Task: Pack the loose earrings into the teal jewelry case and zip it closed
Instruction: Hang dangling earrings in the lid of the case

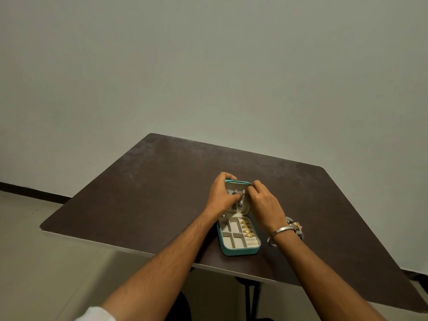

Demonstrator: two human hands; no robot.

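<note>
The teal jewelry case lies open on the dark table, its cream tray toward me and its lid standing upright at the far end. Several gold rings sit in the tray's right-hand slots. Dark dangling earrings hang on the inside of the lid. My left hand grips the lid's upper left edge. My right hand pinches at the lid's inner panel near the top right, fingers closed on a small earring that is mostly hidden. Loose earrings lie on the table behind my right wrist.
A silver bangle circles my right wrist. The table's near edge runs just below the case, with a black table leg underneath. A plain wall stands behind the table, and pale floor lies to the left.
</note>
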